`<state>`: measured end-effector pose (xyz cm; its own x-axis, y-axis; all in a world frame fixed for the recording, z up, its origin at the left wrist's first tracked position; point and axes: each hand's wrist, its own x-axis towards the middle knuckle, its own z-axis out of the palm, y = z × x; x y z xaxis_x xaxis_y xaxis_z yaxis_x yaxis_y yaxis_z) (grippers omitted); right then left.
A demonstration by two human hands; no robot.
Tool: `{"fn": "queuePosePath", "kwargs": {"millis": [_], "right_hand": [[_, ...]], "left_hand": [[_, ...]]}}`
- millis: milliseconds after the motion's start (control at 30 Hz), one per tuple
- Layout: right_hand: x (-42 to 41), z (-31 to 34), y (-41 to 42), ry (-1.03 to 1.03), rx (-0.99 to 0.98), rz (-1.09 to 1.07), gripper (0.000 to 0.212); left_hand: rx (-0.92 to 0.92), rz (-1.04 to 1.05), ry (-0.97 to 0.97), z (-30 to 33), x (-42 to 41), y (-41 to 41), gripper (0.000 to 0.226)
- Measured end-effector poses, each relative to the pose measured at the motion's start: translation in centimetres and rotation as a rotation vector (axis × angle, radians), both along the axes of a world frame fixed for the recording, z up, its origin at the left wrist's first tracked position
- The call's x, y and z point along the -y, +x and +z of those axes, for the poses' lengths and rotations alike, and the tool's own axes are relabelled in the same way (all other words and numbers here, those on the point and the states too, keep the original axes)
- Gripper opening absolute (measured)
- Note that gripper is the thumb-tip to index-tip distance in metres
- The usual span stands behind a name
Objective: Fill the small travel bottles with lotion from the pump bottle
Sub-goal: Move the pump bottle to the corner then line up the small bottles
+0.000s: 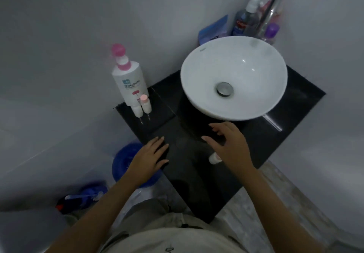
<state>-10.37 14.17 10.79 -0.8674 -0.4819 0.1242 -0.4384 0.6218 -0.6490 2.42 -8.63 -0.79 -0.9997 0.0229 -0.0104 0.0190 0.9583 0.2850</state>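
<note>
Both hands are seen low over a black countertop [197, 174], palms down. The left hand [150, 157] is laid at the counter's left edge, fingers straight and slightly spread, nothing held. The right hand [228, 144] is raised a little above the surface, fingers spread and loosely bent, nothing gripped.

A small white travel bottle [214, 158] is noted lying on its side on the counter, just under the heel of the right hand and partly hidden by it; whether the hand touches it cannot be told.

The pump bottle [129, 79], white with a pink pump head, is set upright at the far left corner of the counter, well beyond the left hand's fingertips. Two more small bottles are stood just in front of it, side by side and close together: one with a pink cap [145, 103], and one white [137, 111] whose top is not clearly made out.

A white basin [256, 103] with a metal drain is placed beyond the right hand, its rim near the fingertips. Toiletries [250, 16], blurred, are crowded behind the basin in the corner.

A blue round object [123, 164] is seen on the floor beside and below the left hand, and a blue brush [86, 195] further left
</note>
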Motion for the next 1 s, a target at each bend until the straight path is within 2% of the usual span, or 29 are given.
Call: {"fn": "queuePosePath", "kwargs": {"millis": [100, 267, 433, 533, 767, 1000], "right_hand": [[-3.9, -1.2, 1.5, -0.005, 0.002, -0.173, 0.052], [-6.0, -4.8, 3.0, 0.112, 0.207, -0.278, 0.061], [-5.1, -6.9, 2.7, 0.177, 0.301, -0.224, 0.039], [-4.3, -7.1, 2.4, 0.16, 0.325, -0.202, 0.028], [0.9, -5.1, 0.0, 0.025, 0.34, -0.054, 0.019], [11.5, -3.9, -4.1, 0.067, 0.242, 0.203, 0.013]], "left_hand": [[0.076, -0.031, -0.046, -0.7, -0.1, 0.5, 0.07], [0.14, -0.006, -0.028, -1.4, 0.0, 1.0, 0.075], [0.144, 0.022, -0.009, -1.1, -0.2, 0.9, 0.076], [0.14, 0.037, -0.014, -1.0, -0.3, 1.1, 0.067], [0.128, 0.054, -0.001, -1.3, -0.3, 1.1, 0.059], [0.133, 0.078, 0.037, -2.3, -0.3, 1.2, 0.057]]}}
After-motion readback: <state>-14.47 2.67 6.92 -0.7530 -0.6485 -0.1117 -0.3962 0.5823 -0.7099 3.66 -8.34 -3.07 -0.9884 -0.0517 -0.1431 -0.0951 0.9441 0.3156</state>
